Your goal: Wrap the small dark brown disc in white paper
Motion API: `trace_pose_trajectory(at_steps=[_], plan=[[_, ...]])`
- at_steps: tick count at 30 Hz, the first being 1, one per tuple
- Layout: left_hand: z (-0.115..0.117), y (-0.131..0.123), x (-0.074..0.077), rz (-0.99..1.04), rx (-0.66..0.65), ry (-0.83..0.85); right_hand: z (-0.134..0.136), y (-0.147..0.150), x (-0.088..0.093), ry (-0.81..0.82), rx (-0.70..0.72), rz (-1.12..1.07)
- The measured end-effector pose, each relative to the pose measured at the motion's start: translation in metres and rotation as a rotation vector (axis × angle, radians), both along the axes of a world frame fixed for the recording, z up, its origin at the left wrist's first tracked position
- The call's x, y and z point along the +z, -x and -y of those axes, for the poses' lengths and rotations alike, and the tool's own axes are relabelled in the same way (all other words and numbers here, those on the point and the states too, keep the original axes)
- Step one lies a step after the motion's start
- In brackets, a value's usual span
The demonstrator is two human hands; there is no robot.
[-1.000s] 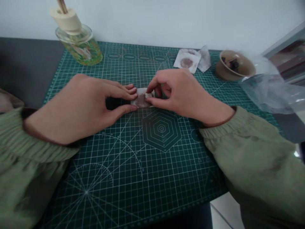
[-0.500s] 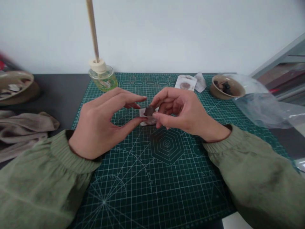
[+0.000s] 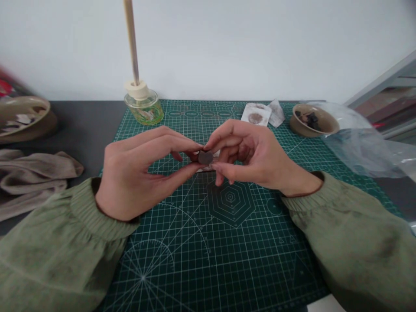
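1. Dark brown disc [image 3: 205, 157] sits pinched between the left grip [image 3: 136, 171] and the right grip [image 3: 250, 156], both clenched in on it from either side, with neither released
2. Pale paper strip [image 3: 208, 170] lies just under both grips, mostly hidden by them, on a green cutting mat [image 3: 182, 277]
3. Beyond the right grip lie a stained paper square [image 3: 256, 115], a brown bowl [image 3: 300, 128] of dark bits [image 3: 312, 121] and a clear plastic bag [image 3: 364, 151]; a glass jar [image 3: 143, 110] stands beyond the left grip
4. The disc looks small and is held only at the tips, so uneven pressure could squeeze it free, and it could then drop onto the strip or roll across the mat
5. A wide sweep of the right grip could catch the bag or knock the bowl, spilling its bits
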State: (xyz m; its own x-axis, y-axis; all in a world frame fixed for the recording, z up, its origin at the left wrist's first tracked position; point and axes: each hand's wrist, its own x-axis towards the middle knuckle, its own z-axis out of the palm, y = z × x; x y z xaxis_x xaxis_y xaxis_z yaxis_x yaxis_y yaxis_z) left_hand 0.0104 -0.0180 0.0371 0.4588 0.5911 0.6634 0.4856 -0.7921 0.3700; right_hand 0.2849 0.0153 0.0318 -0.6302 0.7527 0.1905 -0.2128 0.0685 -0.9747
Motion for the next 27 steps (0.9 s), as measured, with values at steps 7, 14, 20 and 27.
trace_pose_trajectory(at_steps=[7, 14, 20, 27], plan=[[0.0028, -0.002, -0.0002, 0.001, 0.028, -0.008, 0.0014, 0.0016, 0.0013, 0.01, 0.016, -0.038], [0.0022, -0.0017, 0.0015, 0.033, 0.021, 0.045, 0.002, 0.0007, 0.0003, -0.03, -0.004, -0.001], [0.0024, -0.0026, 0.0011, 0.029, 0.041, 0.05, 0.0029, 0.0004, 0.0028, 0.005, -0.011, -0.014], [0.0008, 0.0017, -0.0022, 0.022, 0.017, -0.028, 0.0034, -0.0001, 0.0028, -0.023, -0.016, 0.017]])
